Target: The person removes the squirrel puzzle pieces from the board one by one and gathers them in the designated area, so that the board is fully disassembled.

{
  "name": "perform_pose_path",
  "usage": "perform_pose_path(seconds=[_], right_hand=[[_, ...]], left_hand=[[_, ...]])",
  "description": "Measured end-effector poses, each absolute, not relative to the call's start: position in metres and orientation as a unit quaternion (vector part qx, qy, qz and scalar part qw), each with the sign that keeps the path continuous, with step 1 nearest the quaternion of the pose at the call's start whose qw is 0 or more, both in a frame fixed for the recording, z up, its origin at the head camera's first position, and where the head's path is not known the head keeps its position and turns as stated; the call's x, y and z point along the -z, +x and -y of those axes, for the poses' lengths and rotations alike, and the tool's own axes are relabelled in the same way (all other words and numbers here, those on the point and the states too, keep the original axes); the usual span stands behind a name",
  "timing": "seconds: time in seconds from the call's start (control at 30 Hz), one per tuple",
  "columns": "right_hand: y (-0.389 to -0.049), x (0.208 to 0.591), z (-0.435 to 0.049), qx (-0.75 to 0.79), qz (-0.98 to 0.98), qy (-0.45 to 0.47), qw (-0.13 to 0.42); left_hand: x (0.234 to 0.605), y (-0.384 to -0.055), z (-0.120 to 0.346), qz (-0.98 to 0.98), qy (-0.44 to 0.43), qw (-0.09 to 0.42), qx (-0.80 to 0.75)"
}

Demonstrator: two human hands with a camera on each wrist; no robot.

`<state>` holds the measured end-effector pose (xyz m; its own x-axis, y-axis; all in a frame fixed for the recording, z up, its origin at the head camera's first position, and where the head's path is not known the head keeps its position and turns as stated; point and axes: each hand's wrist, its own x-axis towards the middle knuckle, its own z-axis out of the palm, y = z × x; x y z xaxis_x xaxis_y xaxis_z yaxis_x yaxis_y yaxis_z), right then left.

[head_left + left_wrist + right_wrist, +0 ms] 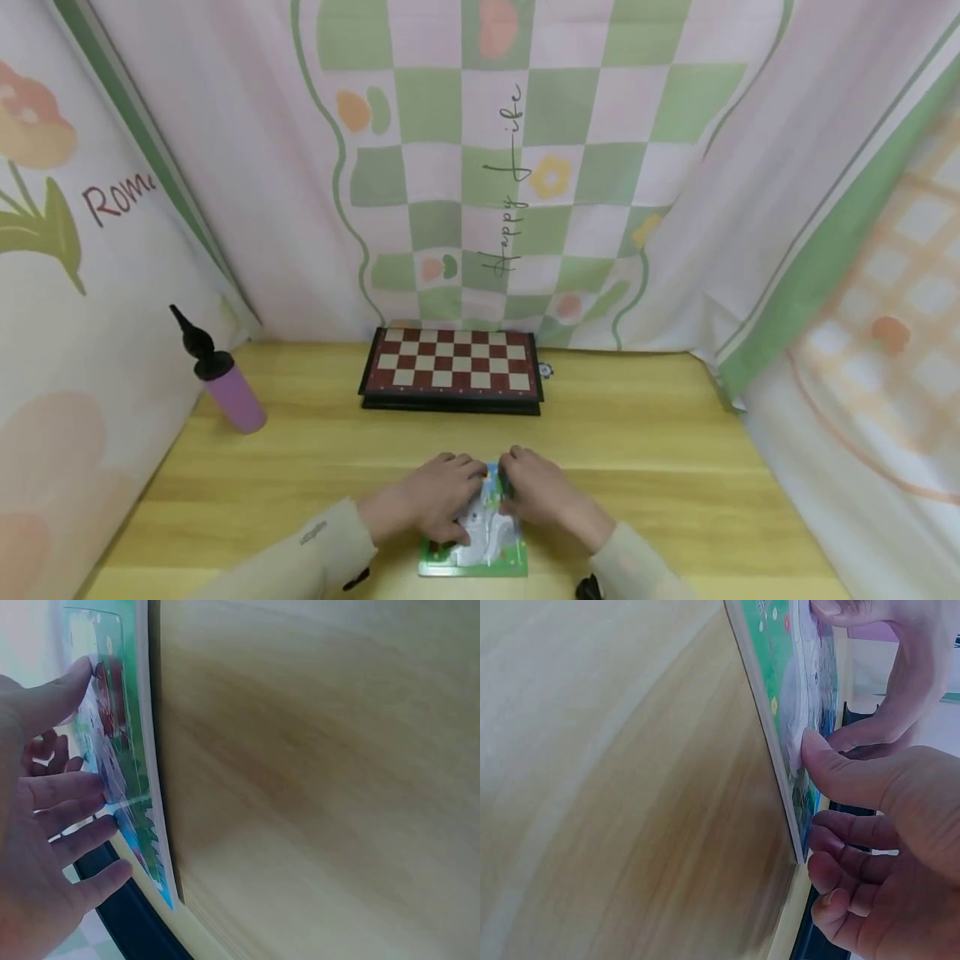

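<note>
A picture puzzle board (480, 570) with a green border and a large pale grey figure lies flat near the table's front edge. Thin seams cross the grey figure, and the surface is glossy. My left hand (448, 497) lies over the board's left side; in the left wrist view its thumb (71, 686) and straight fingertips touch the picture. From the right, my right hand (543, 493) reaches the far corner. Its thumb (826, 761) rests on the picture, with the other fingers loosely bent beside the edge. Both hands partly cover the picture.
Behind the board, a folding chessboard (453, 367) with red and cream squares stands at the back of the wooden table (660, 450). A small round tag (546, 370) sticks out by its side. A purple hand pump (236, 398) stands at left. Printed curtains enclose the table.
</note>
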<state>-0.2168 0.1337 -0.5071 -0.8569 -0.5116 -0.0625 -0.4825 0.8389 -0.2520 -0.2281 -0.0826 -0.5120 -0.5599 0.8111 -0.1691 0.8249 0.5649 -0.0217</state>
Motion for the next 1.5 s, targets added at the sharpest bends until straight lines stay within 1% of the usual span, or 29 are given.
perform_pose_path(seconds=[0.1, 0.43, 0.8, 1.07, 1.27, 1.5], right_hand=[[-0.221, 0.506, -0.132, 0.116, -0.958, -0.253, 0.068], [-0.232, 0.501, -0.129, 0.162, -0.95, -0.237, 0.125], [-0.242, 0.501, -0.129, 0.17, -0.949, -0.206, 0.169], [-0.243, 0.499, -0.13, 0.176, -0.945, -0.207, 0.184], [-0.247, 0.499, -0.13, 0.178, -0.945, -0.197, 0.193], [-0.246, 0.499, -0.126, 0.21, -0.941, -0.183, 0.193]], left_hand=[[0.51, -0.229, 0.082, -0.882, 0.463, 0.072, 0.052], [0.512, -0.229, 0.087, -0.878, 0.472, 0.077, 0.026], [0.515, -0.226, 0.091, -0.871, 0.486, 0.067, 0.009], [0.522, -0.225, 0.094, -0.862, 0.503, 0.059, 0.021], [0.525, -0.223, 0.094, -0.859, 0.51, 0.043, 0.02], [0.529, -0.22, 0.098, -0.866, 0.497, 0.056, 0.001]])
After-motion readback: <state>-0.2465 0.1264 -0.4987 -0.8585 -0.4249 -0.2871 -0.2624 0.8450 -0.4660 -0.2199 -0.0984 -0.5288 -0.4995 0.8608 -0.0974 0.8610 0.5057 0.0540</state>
